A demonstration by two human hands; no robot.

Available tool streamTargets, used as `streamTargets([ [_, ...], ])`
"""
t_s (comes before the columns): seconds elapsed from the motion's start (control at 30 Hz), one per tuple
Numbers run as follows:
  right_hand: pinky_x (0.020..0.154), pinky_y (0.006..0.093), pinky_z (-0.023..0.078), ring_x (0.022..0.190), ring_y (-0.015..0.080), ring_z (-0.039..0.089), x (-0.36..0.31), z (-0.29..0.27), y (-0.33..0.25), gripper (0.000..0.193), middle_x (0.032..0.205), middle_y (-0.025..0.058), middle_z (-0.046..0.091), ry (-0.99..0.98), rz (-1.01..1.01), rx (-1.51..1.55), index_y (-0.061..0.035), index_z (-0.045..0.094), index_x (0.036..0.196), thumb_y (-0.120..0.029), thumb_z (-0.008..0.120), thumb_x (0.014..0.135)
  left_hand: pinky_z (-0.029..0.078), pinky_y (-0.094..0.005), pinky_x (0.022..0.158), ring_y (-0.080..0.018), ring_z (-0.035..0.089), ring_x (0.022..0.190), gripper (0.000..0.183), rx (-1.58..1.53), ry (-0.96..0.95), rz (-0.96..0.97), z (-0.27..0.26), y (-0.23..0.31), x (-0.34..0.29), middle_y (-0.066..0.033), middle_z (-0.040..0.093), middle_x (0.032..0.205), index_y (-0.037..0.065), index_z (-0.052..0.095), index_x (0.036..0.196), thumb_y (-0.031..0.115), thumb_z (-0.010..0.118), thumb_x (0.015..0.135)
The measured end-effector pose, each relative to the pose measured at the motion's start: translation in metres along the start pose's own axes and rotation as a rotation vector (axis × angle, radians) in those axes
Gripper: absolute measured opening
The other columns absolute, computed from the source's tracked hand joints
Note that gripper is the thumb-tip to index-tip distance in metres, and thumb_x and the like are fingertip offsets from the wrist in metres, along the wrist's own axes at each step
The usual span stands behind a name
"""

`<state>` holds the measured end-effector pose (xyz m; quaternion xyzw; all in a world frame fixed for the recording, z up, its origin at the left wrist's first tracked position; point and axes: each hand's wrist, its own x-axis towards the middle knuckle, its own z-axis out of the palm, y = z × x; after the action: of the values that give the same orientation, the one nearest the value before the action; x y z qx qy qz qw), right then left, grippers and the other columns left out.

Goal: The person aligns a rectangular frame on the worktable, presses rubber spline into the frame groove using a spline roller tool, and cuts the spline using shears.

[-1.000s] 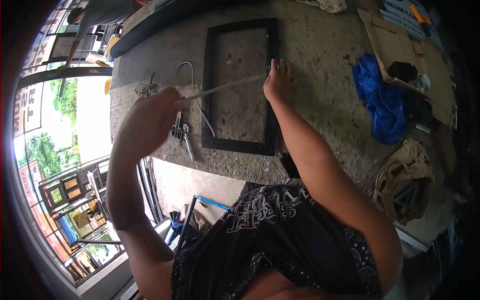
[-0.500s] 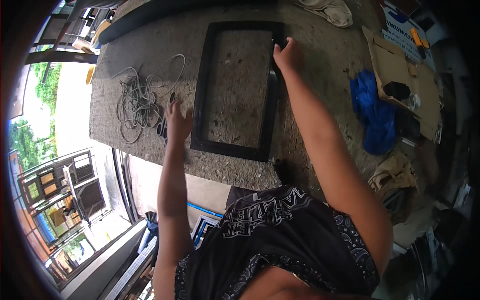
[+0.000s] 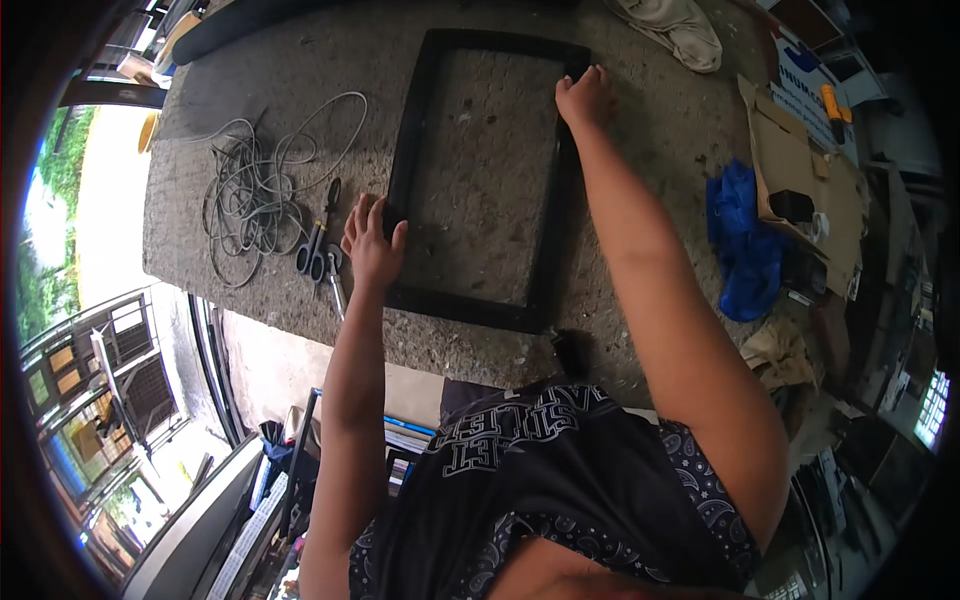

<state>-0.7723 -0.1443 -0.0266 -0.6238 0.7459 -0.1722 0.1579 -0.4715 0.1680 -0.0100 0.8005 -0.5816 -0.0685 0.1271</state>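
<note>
A rectangular black frame (image 3: pixel 470 311) lies flat on a rough, worn tabletop (image 3: pixel 450 350). At the upper part of its right bar, my right hand (image 3: pixel 588 98) is closed, thumb on the inner side and fingers toward the outer edge. My left hand (image 3: pixel 376 245) is open with fingers spread, beside the left bar; whether it touches the bar I cannot tell. Just left of that hand are scissors (image 3: pixel 314 245) with dark looped handles and a slim silver tool (image 3: pixel 338 288), partly hidden by my wrist.
A tangle of grey cord (image 3: pixel 245 190) lies at the left. A long dark padded strip (image 3: pixel 250 28) runs along the far side. Rightward are a blue cloth (image 3: pixel 745 245), cardboard (image 3: pixel 800 150) and a yellow-orange tool (image 3: pixel 833 108). A beige cloth (image 3: pixel 685 35) lies far right.
My left hand has lifted off the scissors and moved right, toward the frame's left bar, uncovering the tools. My right hand stays at the right bar; the whole view has shifted slightly.
</note>
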Motion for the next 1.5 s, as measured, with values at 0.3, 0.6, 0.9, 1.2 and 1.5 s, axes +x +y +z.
streamTargets([
  [0.3,0.115,0.0644,0.031,0.139,0.0356,0.045,0.026,-0.014,0.010,0.067,0.151,0.0158,0.046,-0.143,-0.043,0.031,-0.0040,0.053,0.142,-0.044,0.065,0.090,0.026,-0.0533,0.113,-0.0363,0.034,0.143,0.057,-0.029,0.057,0.026,-0.001,0.001,0.001,-0.0123,0.040,0.156,0.018,0.052,0.142,0.040,0.064,0.092],
  [0.6,0.113,0.0618,0.035,0.132,0.0362,0.050,0.030,-0.010,-0.009,0.058,0.145,0.0182,0.049,-0.148,0.088,-0.128,-0.0020,0.059,0.132,-0.042,0.065,0.090,0.027,-0.0533,0.112,-0.0356,0.034,0.143,0.056,-0.056,0.074,0.033,0.001,-0.001,0.003,-0.0121,0.041,0.155,0.018,0.053,0.141,0.041,0.065,0.091],
  [0.9,0.116,0.0481,0.035,0.139,0.0394,0.042,0.036,-0.022,0.095,0.067,0.146,0.0253,0.044,0.067,-0.288,0.147,0.0055,0.046,0.139,-0.045,0.061,0.096,0.027,-0.0535,0.113,-0.0341,0.034,0.144,0.058,-0.118,0.044,0.065,0.004,0.023,0.015,-0.0105,0.040,0.157,0.020,0.054,0.141,0.046,0.065,0.090],
  [1.2,0.086,0.0440,0.050,0.099,0.0319,0.064,-0.329,-0.066,0.009,0.018,0.105,0.0125,0.065,-0.125,-0.536,0.337,-0.0081,0.064,0.099,-0.020,0.069,0.086,0.052,-0.0427,0.090,-0.0402,0.064,0.105,0.036,-0.603,0.015,0.047,-0.039,-0.044,-0.032,-0.0235,0.064,0.116,-0.003,0.059,0.120,0.023,0.066,0.096],
  [1.5,0.101,0.0528,0.037,0.123,0.0294,0.050,-0.434,-0.025,-0.013,0.049,0.125,0.0066,0.055,0.040,-0.576,-0.047,-0.0114,0.059,0.123,-0.029,0.078,0.081,0.054,-0.0445,0.087,-0.0376,0.070,0.100,0.051,-0.610,-0.171,-0.106,-0.033,-0.043,-0.059,-0.0243,0.071,0.103,-0.003,0.066,0.111,0.043,0.071,0.090],
])
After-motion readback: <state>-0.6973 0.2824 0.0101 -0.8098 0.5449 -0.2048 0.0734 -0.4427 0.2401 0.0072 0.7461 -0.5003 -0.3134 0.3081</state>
